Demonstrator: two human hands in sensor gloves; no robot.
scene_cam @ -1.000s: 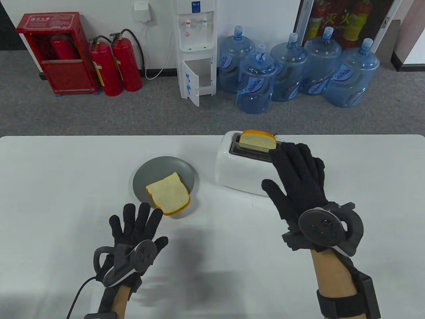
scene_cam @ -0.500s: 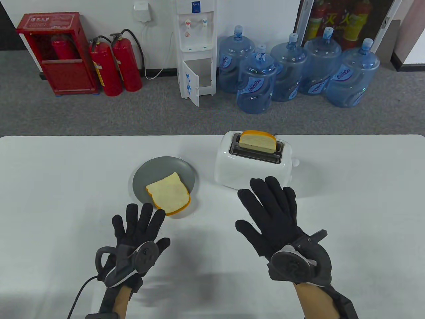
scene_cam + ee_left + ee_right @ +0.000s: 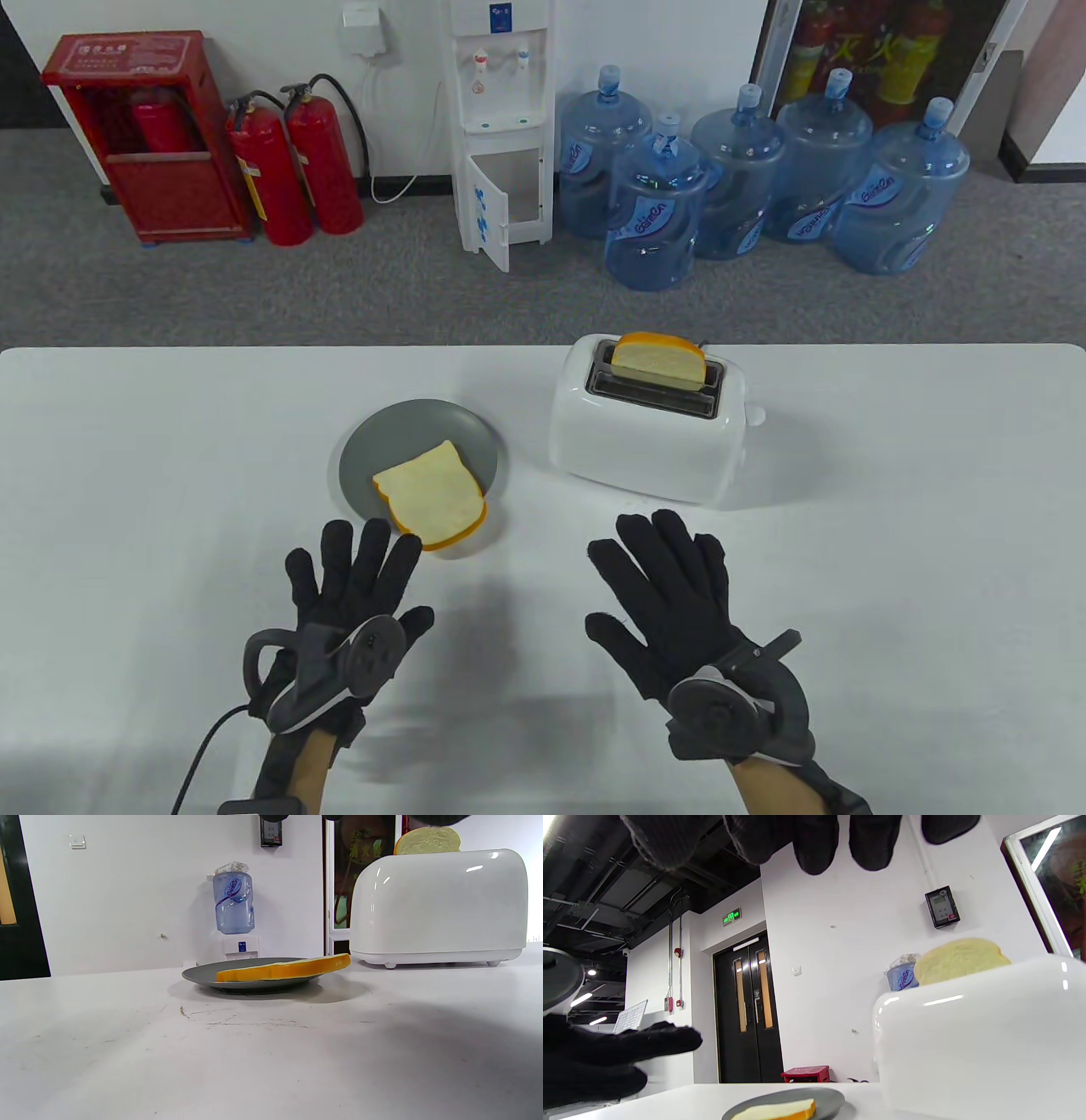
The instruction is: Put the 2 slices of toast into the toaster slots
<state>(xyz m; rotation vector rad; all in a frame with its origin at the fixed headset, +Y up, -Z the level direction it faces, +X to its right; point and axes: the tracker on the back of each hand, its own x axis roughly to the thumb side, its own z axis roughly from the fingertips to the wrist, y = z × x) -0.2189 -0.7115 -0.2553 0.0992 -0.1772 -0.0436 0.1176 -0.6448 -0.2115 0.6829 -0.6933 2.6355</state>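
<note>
A white toaster (image 3: 645, 441) stands at the table's far middle, with one toast slice (image 3: 659, 356) upright in its back slot; the front slot is empty. The second slice (image 3: 431, 497) lies flat on a grey plate (image 3: 399, 424), also seen edge-on as an orange crust (image 3: 284, 969) on the plate (image 3: 203, 974). My left hand (image 3: 361, 569) hovers flat just short of the plate, fingers straight, holding nothing. My right hand (image 3: 662, 577) is spread open in front of the toaster, holding nothing. The toaster (image 3: 980, 1039) and its slice (image 3: 961, 959) fill the right wrist view.
The white table (image 3: 127, 475) reaches to both sides. Beyond its far edge on the floor stand water jugs (image 3: 747, 187), a water dispenser (image 3: 501, 127) and red fire extinguishers (image 3: 293, 170). A cable (image 3: 199, 755) trails from my left wrist.
My right hand has drawn back from the toaster's right end toward me and to the left, open and empty. The left hand has barely moved. Both slices stay where they were.
</note>
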